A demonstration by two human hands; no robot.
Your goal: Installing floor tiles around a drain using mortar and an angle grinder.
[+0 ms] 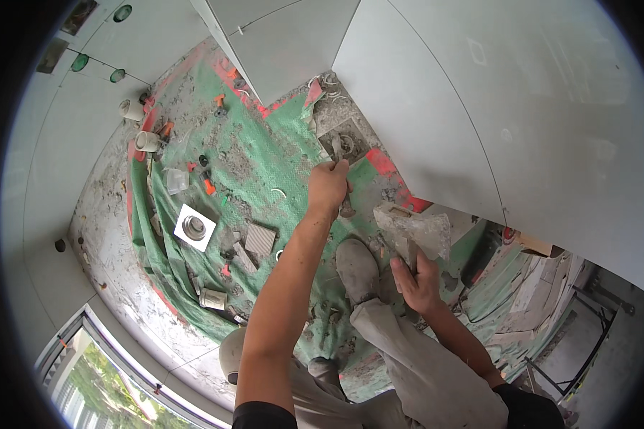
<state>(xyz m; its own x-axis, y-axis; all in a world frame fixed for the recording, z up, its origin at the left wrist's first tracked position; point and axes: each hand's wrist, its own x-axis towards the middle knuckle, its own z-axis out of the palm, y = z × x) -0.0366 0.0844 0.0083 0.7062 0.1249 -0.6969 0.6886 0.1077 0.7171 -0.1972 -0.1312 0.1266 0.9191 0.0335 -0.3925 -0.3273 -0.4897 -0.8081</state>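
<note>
My left hand point(328, 187) is closed around a short, dusty tool whose kind I cannot make out. One end of the tool shows above the fist and the other below it. The fist is held over the near edge of a square floor opening point(350, 127) with a round drain pipe in grey rubble. Lower and to the right, my right hand point(416, 284) grips the flat brownish handle of a dusty, pale, scoop-like tool point(429, 232). Its wide part lies beyond my fingers, close to the white wall panel. My shoe point(358, 268) stands between the two hands.
A green woven sheet point(265, 186) strewn with debris covers the floor. On it lie a white square plate with a round drain point(194, 227), a ribbed tile piece point(260, 239), a clear cup point(177, 180) and orange pieces. Large white panels point(479, 100) rise at the right.
</note>
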